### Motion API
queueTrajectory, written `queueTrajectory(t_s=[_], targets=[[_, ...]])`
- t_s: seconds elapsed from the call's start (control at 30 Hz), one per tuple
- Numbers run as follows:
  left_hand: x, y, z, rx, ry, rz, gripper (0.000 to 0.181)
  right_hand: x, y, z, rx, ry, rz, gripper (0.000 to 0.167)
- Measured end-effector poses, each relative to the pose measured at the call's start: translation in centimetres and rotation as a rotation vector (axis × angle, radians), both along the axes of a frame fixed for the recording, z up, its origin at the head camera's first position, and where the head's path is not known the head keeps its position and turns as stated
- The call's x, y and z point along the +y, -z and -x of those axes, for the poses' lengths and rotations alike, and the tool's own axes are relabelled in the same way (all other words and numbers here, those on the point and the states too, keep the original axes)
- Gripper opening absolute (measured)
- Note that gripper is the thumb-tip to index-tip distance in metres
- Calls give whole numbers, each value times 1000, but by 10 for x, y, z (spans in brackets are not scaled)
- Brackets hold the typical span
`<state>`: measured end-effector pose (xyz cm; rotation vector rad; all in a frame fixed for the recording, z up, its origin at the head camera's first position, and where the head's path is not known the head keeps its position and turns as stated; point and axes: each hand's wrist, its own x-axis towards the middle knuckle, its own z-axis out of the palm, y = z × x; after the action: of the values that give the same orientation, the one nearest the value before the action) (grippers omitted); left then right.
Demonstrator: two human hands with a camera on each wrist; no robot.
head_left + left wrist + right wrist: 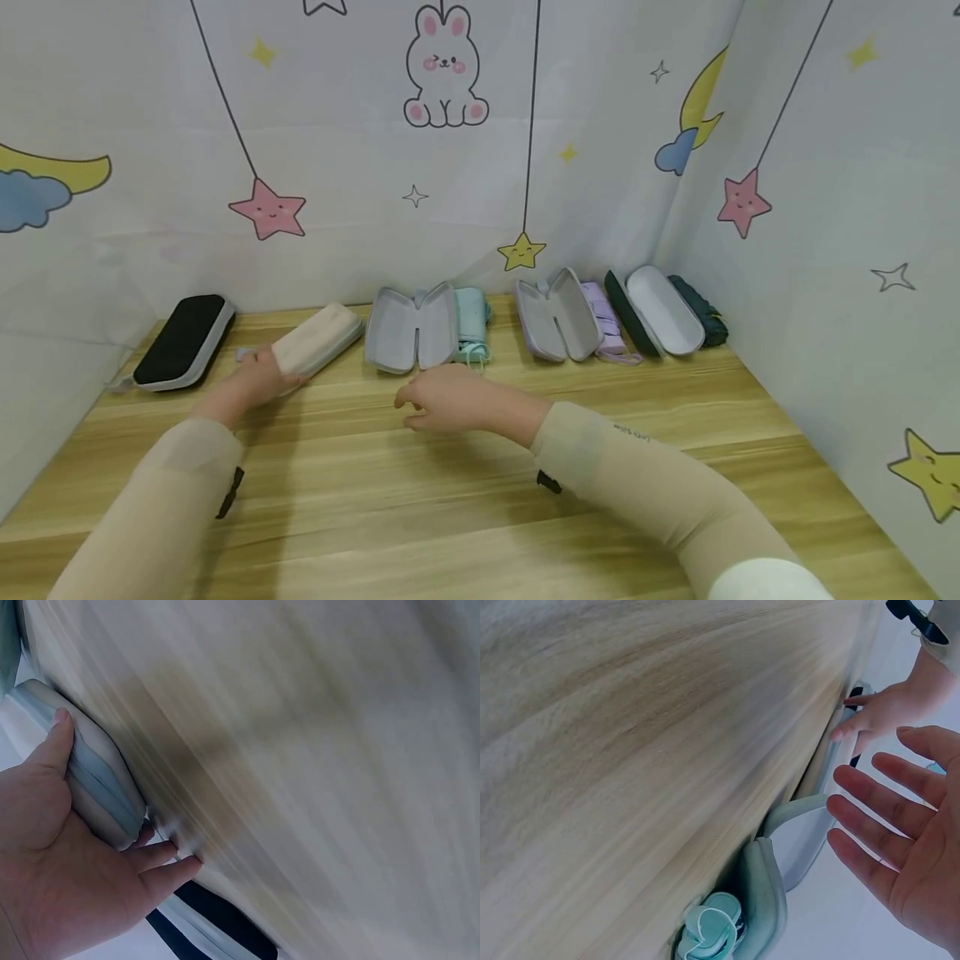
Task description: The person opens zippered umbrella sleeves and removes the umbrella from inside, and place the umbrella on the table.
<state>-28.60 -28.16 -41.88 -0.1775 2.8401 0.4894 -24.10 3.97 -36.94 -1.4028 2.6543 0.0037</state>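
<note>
At the left, the left hand (262,379) has its thumb and fingers around the near end of a closed cream case (318,337). In the left wrist view the thumb of that hand (82,855) lies along the side of the case (94,769), its fingers at the other side. The right hand (450,398) hovers over the table in front of an open mint-edged case (390,333), touching nothing. Its fingers are spread and relaxed in the right wrist view, where the hand (911,832) is beside the open case (769,892).
A closed black case (183,342) lies at the far left. Right of the open mint-edged case are a mint folded umbrella (471,321), an open lilac case (558,321), a purple folded umbrella (603,317), an open dark green case (663,312) and a dark green folded umbrella (697,308). A printed curtain stands behind.
</note>
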Motion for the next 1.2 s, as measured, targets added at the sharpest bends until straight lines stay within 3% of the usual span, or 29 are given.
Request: queueTrajectory(t_s=[0.27, 0.53, 0.83, 1.2], targets=[[-9, -3, -18, 17, 43, -18, 100, 1, 4, 3, 18, -3, 3, 35], [-21, -3, -33, 49, 183, -38, 102, 0, 2, 3, 31, 4, 6, 35], [-25, -7, -48, 92, 296, -52, 96, -1, 0, 1, 13, 24, 17, 35], [-29, -5, -61, 21, 343, -173, 101, -6, 1, 1, 31, 60, 1, 36]])
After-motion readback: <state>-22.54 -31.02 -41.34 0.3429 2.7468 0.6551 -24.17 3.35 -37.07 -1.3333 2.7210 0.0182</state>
